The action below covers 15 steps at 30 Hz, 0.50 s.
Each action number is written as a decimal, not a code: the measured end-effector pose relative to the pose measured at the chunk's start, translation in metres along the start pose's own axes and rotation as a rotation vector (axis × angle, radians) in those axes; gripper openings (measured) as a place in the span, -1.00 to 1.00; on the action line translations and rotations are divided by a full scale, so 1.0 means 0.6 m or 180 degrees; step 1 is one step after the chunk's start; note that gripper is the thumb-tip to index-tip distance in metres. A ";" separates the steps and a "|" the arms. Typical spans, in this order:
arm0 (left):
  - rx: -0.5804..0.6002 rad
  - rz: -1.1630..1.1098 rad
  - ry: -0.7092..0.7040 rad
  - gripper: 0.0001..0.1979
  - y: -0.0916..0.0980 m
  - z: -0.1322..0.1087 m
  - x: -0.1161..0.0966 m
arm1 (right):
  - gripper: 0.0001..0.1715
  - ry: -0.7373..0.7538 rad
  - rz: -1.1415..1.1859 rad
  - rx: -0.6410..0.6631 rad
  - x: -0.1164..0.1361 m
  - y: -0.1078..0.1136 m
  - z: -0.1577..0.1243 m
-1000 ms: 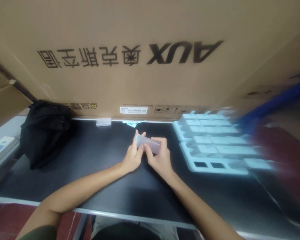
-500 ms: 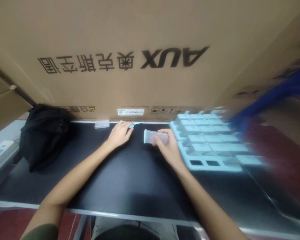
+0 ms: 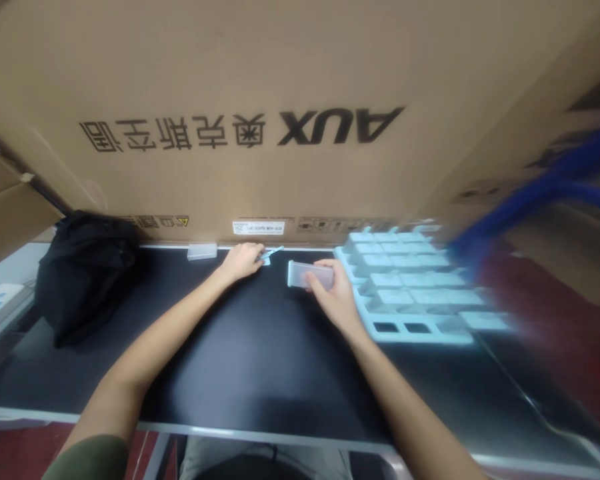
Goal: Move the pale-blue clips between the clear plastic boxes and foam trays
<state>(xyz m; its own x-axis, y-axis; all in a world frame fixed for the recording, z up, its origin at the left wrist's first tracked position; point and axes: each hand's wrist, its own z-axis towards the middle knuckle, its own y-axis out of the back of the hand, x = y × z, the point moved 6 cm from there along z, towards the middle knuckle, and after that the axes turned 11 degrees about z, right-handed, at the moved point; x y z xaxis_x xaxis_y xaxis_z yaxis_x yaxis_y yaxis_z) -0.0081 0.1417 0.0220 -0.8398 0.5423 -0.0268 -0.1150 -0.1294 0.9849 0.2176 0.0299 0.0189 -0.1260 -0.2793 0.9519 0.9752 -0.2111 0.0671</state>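
My left hand (image 3: pixel 243 261) is closed at the back of the table, its fingertips pinching a small light-blue piece (image 3: pixel 274 253) with a thin arm that points up and right. What exactly that piece is, I cannot make out. In my right hand (image 3: pixel 336 291) is a small translucent plastic box (image 3: pixel 305 274) with a light-blue rim at its left end, held sideways above the table between thumb and fingers. Just right of this hand lies a light-blue tray (image 3: pixel 383 327) with rows of raised blocks and two dark openings at the front.
A flat translucent case (image 3: pixel 202 251) lies at the table's back edge. On the left sits a black bag (image 3: pixel 87 280), with a white power strip (image 3: pixel 0 307) beyond it. A big cardboard box (image 3: pixel 230 67) walls off the back of the black table (image 3: pixel 220 373). Blue metal bars (image 3: pixel 540 190) stand at right.
The light-blue piece has been lifted and tilted up in my left fingertips, which have closed more. My right hand still holds the box in nearly the same place. The view has shifted slightly.
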 end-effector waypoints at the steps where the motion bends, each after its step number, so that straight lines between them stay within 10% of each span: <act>1: 0.0007 -0.0138 -0.0038 -0.75 -0.002 -0.002 0.000 | -0.54 -0.0037 0.0009 -0.0002 0.000 0.001 0.001; 15: -0.0358 -0.1534 0.0197 -0.86 -0.019 0.003 0.043 | -0.52 -0.0152 0.0111 -0.0093 0.003 0.008 0.005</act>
<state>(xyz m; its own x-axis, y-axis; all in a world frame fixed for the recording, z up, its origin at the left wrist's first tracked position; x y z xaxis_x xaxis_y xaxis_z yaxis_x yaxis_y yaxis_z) -0.0273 0.1585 0.0105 -0.7066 0.5125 -0.4880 -0.5515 0.0333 0.8335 0.2228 0.0309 0.0220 -0.0827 -0.2421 0.9667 0.9730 -0.2294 0.0257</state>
